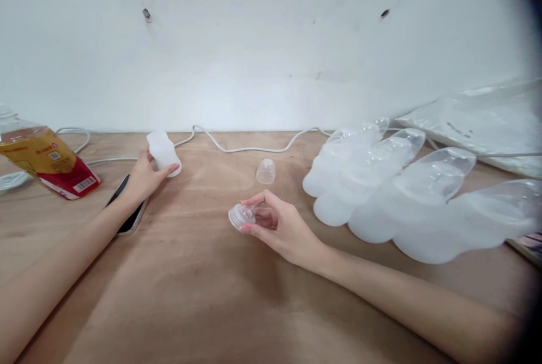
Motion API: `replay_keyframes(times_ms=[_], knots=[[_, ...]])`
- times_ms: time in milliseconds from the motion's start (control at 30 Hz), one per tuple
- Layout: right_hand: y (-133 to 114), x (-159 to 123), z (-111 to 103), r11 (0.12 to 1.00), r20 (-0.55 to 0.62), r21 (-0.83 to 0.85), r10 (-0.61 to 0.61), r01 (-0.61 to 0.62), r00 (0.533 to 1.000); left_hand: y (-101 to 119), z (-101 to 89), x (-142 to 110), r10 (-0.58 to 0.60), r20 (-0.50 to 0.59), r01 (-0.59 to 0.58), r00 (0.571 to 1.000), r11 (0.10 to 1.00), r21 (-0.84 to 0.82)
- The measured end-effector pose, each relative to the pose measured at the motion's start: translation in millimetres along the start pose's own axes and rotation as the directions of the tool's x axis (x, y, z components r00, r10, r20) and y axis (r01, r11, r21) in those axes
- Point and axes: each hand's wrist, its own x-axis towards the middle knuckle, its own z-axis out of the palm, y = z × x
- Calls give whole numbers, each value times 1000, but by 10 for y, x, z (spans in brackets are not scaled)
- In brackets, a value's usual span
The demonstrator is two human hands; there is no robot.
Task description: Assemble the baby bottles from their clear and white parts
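Note:
My left hand [148, 175] is closed around the lower part of a milky white baby bottle body [164, 152], which stands on the wooden table near the wall and has no top on it. Between the thumb and fingers of my right hand [279, 226] is a clear bottle nipple with its ribbed collar [241, 216], tipped so that the collar faces left. A small clear dome cap [266, 171] sits on the table just beyond my right hand.
Several white bottles with clear caps [402, 200] stand in rows at the right. A phone [132, 217] lies under my left forearm. A drink bottle with a red and yellow label [55, 158] is at far left. A white cable [249, 150] runs along the wall; plastic packaging [478, 121] lies at back right.

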Motion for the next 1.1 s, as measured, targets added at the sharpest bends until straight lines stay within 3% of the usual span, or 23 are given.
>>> replay_keyframes(times_ms=[133, 267, 400, 467, 533, 600, 800, 933, 1100], knots=[[-10, 8, 1, 999, 0, -22, 26, -26, 1000, 48, -53, -28, 0, -16, -1, 1000, 1000, -27], [5, 43, -31, 996, -70, -2, 86, -86, 994, 396, -70, -243, 63, -165, -79, 984, 992, -94], [50, 84, -85, 945, -132, 294, 192, -147, 972, 768, 50, -597, 114, -83, -137, 990, 915, -379], [56, 94, -103, 893, -89, 414, 232, -176, 969, 850, 121, -747, 156, 99, -97, 983, 891, -443], [47, 96, -112, 880, -52, 437, 233, -188, 971, 854, 175, -835, 218, 312, -58, 925, 891, -451], [34, 94, -114, 879, -49, 440, 228, -184, 972, 819, 206, -863, 243, 405, -31, 881, 885, -464], [32, 83, -109, 859, -66, 474, 253, -192, 965, 795, 213, -839, 181, 380, 59, 907, 839, -541], [4, 84, -132, 829, -87, 540, 228, -146, 970, 792, 227, -856, 225, 400, 20, 889, 851, -524], [-59, 103, -190, 843, -201, 538, 119, 9, 972, 749, 189, -826, 259, 331, -63, 907, 863, -502]])
